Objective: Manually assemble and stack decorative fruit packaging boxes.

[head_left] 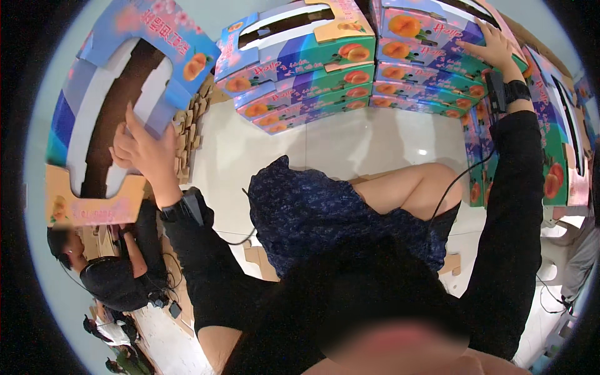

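Observation:
At the left a printed cardboard carton [187, 44], blue, pink and orange with fruit pictures, has a long cut-out in its upper face. My left hand [147, 147] is over the near side of that cut-out, index finger stretched, thumb apart, the other fingers bent. Whether it touches the carton is hard to see. My right hand [497, 50] lies with spread fingers on the top carton [431, 47] of the back right stack, beside its slot. Both wrists wear black devices.
Another carton stack [300, 69] stands at the back middle, and more cartons [556, 144] at the right. Flat cardboard pieces [189, 134] are piled beside the left carton. Black cables hang near my arms. A seated person [112, 275] is at the lower left, with others beyond.

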Tool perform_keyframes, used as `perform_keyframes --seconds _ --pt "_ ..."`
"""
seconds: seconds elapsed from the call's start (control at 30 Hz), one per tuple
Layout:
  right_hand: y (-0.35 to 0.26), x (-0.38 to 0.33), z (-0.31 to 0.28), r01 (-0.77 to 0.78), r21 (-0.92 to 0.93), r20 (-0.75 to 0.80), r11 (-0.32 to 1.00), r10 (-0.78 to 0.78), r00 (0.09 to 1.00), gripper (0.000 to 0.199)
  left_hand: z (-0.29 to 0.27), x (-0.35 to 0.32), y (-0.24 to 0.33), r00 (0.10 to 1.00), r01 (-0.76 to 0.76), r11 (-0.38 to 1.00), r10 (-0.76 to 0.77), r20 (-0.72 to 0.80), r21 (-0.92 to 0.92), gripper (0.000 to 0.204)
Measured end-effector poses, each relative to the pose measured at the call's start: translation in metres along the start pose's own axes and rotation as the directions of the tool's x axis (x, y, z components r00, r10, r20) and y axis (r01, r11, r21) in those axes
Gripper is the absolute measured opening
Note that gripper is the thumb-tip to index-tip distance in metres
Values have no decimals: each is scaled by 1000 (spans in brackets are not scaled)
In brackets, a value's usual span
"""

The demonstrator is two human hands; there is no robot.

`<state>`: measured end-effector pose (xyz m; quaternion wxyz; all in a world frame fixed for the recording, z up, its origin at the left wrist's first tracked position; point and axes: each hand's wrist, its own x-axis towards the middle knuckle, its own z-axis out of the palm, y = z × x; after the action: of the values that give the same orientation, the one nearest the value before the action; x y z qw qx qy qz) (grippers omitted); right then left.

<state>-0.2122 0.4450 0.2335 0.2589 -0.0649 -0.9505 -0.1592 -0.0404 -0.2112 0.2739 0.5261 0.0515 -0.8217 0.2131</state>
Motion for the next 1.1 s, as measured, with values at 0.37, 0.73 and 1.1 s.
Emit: perform_keyframes --seconds 0.37,0.73,1.1 --pt "10 -4 5 -27 39 19 999 26 999 102 18 95 78 990 -35 870 -38 -139 -492 90" --pt "4 -6 -1 -50 95 68 994 44 997 105 100 143 151 865 -279 624 494 91 -730 93" --pt "1 -8 0 -64 135 93 989 52 994 105 143 139 206 626 203 422 639 448 -884 91"
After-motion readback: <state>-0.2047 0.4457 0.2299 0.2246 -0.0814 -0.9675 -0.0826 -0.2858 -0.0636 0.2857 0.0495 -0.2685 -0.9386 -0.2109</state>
